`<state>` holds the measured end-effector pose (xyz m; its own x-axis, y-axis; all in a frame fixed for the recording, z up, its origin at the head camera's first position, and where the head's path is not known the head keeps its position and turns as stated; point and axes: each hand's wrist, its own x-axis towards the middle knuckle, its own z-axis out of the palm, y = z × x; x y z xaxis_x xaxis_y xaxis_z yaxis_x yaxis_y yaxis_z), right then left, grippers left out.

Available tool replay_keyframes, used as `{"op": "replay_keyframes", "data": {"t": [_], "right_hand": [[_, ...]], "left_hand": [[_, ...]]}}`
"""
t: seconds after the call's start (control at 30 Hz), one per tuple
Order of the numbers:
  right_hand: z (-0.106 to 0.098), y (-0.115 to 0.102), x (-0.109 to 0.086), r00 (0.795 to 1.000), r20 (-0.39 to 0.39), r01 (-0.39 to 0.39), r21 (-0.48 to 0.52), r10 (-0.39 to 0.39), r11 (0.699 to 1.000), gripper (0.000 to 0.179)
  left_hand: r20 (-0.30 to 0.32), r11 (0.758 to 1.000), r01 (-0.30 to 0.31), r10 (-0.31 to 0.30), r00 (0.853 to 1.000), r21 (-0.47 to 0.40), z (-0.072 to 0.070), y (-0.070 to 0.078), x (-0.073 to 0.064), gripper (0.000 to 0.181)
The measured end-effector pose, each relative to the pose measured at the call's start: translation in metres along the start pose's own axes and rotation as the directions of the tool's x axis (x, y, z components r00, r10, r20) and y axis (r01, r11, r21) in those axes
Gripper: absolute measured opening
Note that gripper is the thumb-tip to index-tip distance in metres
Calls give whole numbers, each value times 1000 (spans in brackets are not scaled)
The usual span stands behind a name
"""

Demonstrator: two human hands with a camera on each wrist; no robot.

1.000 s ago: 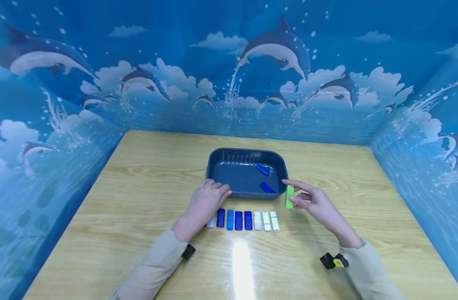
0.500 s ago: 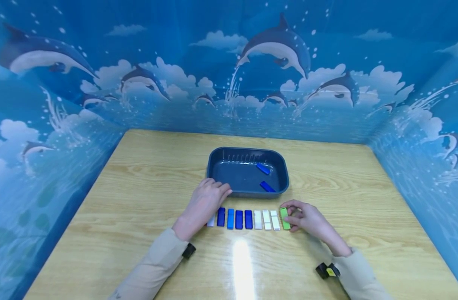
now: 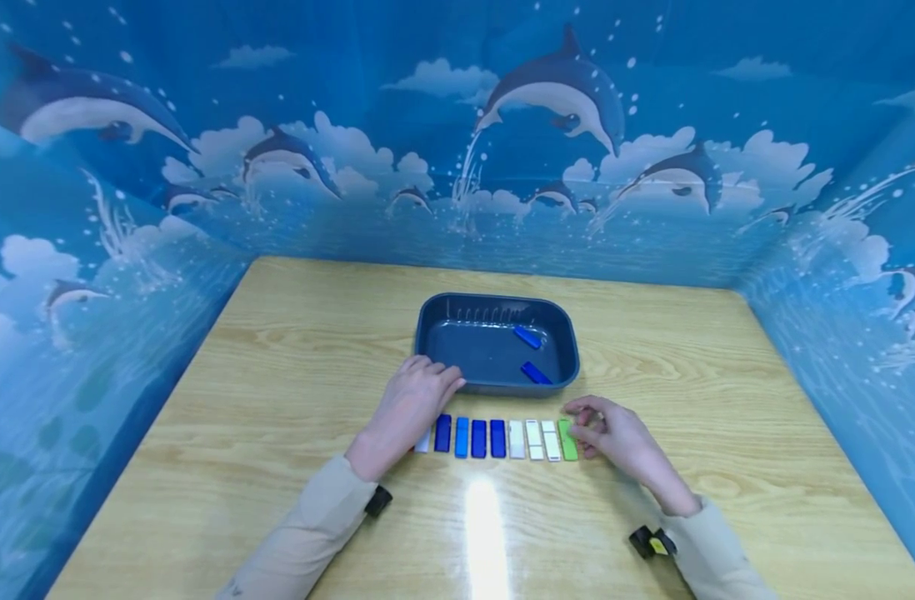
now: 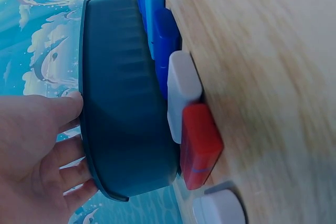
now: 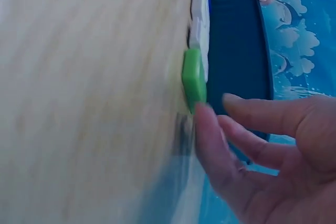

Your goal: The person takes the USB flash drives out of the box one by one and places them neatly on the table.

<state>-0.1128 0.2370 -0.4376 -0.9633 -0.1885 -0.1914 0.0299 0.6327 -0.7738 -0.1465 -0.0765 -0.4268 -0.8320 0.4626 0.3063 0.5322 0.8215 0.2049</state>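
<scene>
A green oblong piece (image 3: 567, 439), shaped like a capped USB stick, lies at the right end of a row on the table. My right hand (image 3: 615, 437) is just right of it, thumb and fingers apart. In the right wrist view, the thumb tip is right at the end of the green piece. My left hand (image 3: 408, 404) holds the near left rim of a dark blue plastic basin (image 3: 495, 389), the thumb on the rim in the left wrist view. Two blue pieces (image 3: 527, 337) lie inside the basin, towards its right.
Left of the green piece run white pieces (image 3: 533, 440), then blue pieces (image 3: 478, 439). At the left end, a red piece (image 4: 201, 145) and a pale one (image 4: 184, 85) are mostly hidden from the head view by the left hand. A dolphin-printed curtain (image 3: 457, 167) encloses the wooden table.
My right hand has brought the green piece down and left from beside the basin to the row's right end, then let it go. The left hand has stayed on the rim.
</scene>
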Motion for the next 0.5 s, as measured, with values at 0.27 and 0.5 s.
{"op": "replay_keyframes", "data": {"t": [0.27, 0.5], "right_hand": [[-10, -9, 0, 980, -136, 119, -182, -145, 976, 15], [-12, -32, 12, 911, -252, 247, -303, -327, 920, 13]], "left_hand": [[-1, 1000, 4, -4, 1000, -9, 0, 0, 1, 21], [12, 1000, 10, -9, 1000, -18, -1, 1, 0, 23]]}}
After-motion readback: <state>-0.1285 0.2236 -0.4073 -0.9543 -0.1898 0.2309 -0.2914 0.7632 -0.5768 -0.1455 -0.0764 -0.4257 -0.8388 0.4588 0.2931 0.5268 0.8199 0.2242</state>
